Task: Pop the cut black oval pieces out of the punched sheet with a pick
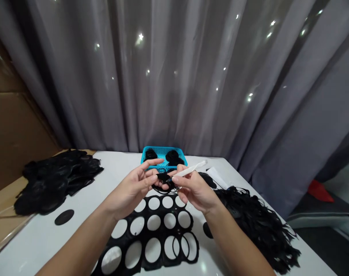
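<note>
My left hand pinches a small black piece, apparently fabric, between thumb and fingers, with its index finger stretched out above. My right hand is closed around a slim white tube, whose lower tip meets the black piece. Thin black loops hang below the fingers; how they join the piece cannot be made out. Under my hands, a black sheet with rows of round holes lies on the white table. Loose thin black rings rest across its lower right corner.
A blue basket with black bundles stands at the back. A heap of black material lies left, black strips right. Another white tube lies near the strips. A black disc sits at left. Grey curtains hang behind.
</note>
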The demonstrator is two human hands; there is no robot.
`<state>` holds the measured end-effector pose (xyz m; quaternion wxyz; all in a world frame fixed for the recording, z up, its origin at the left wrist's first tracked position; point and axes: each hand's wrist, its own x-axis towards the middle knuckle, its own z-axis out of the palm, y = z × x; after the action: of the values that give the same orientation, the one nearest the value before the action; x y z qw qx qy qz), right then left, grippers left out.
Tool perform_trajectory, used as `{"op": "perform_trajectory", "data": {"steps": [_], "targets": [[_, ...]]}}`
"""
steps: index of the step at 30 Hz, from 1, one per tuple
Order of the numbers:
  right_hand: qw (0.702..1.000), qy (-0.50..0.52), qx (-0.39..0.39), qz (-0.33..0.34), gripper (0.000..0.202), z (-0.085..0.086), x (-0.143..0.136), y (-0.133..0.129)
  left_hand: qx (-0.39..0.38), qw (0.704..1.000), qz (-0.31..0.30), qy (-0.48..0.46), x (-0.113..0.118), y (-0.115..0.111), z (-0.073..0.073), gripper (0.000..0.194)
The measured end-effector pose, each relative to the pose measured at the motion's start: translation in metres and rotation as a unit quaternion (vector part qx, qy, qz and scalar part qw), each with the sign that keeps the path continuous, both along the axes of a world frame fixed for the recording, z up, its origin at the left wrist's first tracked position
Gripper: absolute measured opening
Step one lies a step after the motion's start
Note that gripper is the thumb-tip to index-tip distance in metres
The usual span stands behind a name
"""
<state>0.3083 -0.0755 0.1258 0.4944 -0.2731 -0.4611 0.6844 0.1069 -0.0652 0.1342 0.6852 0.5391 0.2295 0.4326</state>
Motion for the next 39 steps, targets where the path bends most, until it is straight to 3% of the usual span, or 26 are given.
{"op": "perform_trajectory", "data": {"steps": [5, 9, 11, 15, 20, 27, 30, 34, 39], "targets": [[0.998, -0.003, 0.029, -0.057, 0.036, -0.006, -0.004, 0.007, -0.063, 0.996, 0.035, -0.051, -0.005, 0.002, -0.002, 0.044], [0.975, -0.012, 0.107, -0.195, 0.03, -0.015, -0.004, 0.015, -0.096, 0.991, 0.047, -0.078, -0.01, 0.006, -0.004, 0.044], [0.971, -0.006, 0.112, -0.212, 0.033, -0.017, -0.005, 0.017, -0.111, 0.988, 0.047, -0.091, -0.012, 0.007, -0.003, 0.044], [0.977, 0.014, 0.09, -0.194, 0.042, -0.021, -0.007, 0.019, -0.132, 0.985, 0.045, -0.097, -0.012, 0.006, 0.0, 0.041], [0.971, -0.045, 0.086, -0.218, 0.039, -0.032, -0.012, 0.022, -0.146, 0.983, 0.022, -0.106, -0.009, 0.006, 0.0, 0.039], [0.996, -0.011, 0.075, -0.055, 0.04, -0.031, -0.027, 0.01, -0.131, 0.987, -0.035, -0.091, -0.007, 0.008, -0.004, 0.051], [0.998, 0.018, 0.064, -0.016, 0.042, -0.028, -0.031, 0.006, -0.129, 0.985, -0.051, -0.098, -0.005, 0.008, -0.005, 0.052], [0.998, 0.037, 0.027, -0.047, 0.045, -0.03, -0.03, 0.008, -0.152, 0.979, -0.059, -0.124, -0.004, 0.01, -0.007, 0.048], [0.996, 0.04, 0.011, -0.075, 0.044, -0.029, -0.029, 0.007, -0.214, 0.964, -0.021, -0.157, -0.003, 0.015, -0.013, 0.035]]}}
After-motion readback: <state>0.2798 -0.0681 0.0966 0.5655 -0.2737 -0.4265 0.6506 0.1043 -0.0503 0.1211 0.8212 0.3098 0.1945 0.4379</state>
